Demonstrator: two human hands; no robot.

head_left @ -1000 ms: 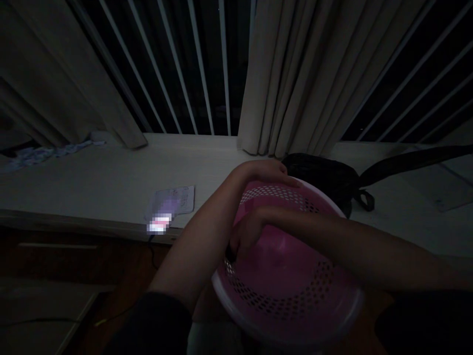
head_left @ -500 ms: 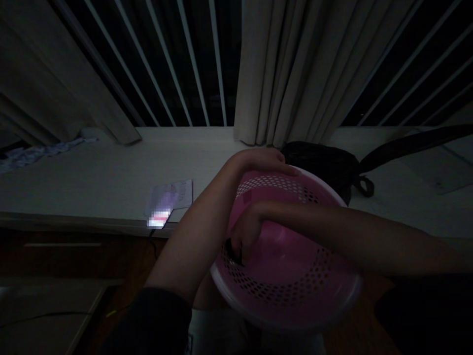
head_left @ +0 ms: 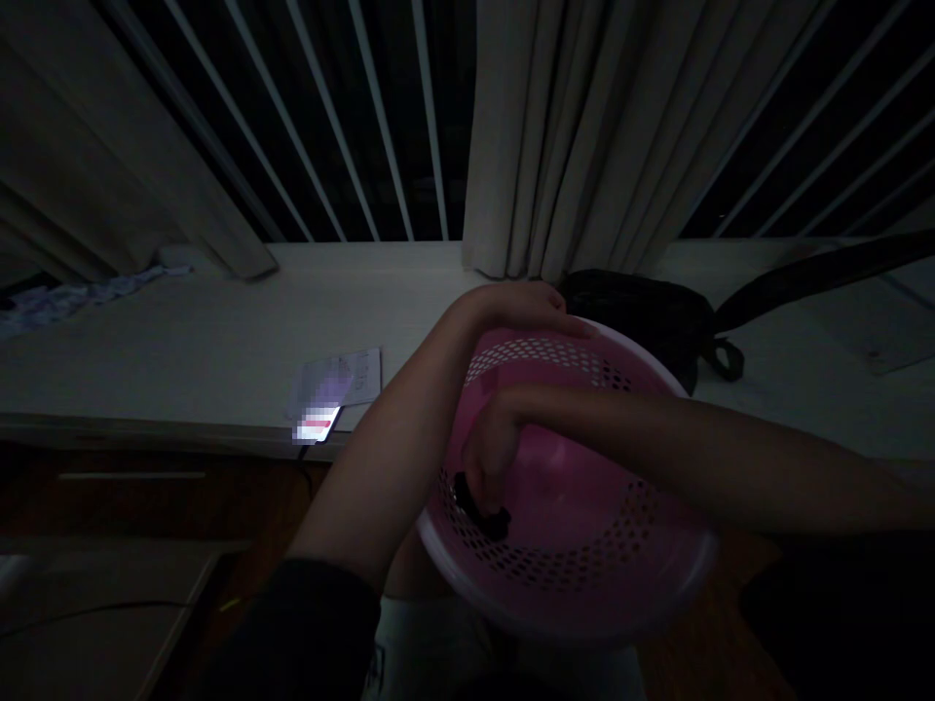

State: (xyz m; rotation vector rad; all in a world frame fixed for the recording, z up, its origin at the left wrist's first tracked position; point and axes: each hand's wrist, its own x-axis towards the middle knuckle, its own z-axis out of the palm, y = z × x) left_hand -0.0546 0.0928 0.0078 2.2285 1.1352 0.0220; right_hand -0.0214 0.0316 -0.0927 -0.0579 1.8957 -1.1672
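A pink plastic basket (head_left: 562, 477) with rows of holes in its wall and a pale rim tilts toward me. At its far side my left hand (head_left: 530, 307) is closed over the rim, thumb along the edge. Inside, my right hand (head_left: 491, 453) is closed on a small black thing (head_left: 486, 521), pressed near the left part of the wall. Its kind cannot be made out in the dim light; it looks like dark cloth with an uneven edge. The right fingertips are partly hidden.
Behind the basket, a black bag (head_left: 643, 316) with a strap lies on the pale window ledge (head_left: 219, 321). A lit phone (head_left: 321, 419) with a cable rests by papers (head_left: 365, 375) at the ledge's front edge. Curtains (head_left: 555, 136) hang beside a barred window.
My right hand has shifted slightly inside the basket, and more of the black thing now shows below it. My left hand keeps its grip on the rim.
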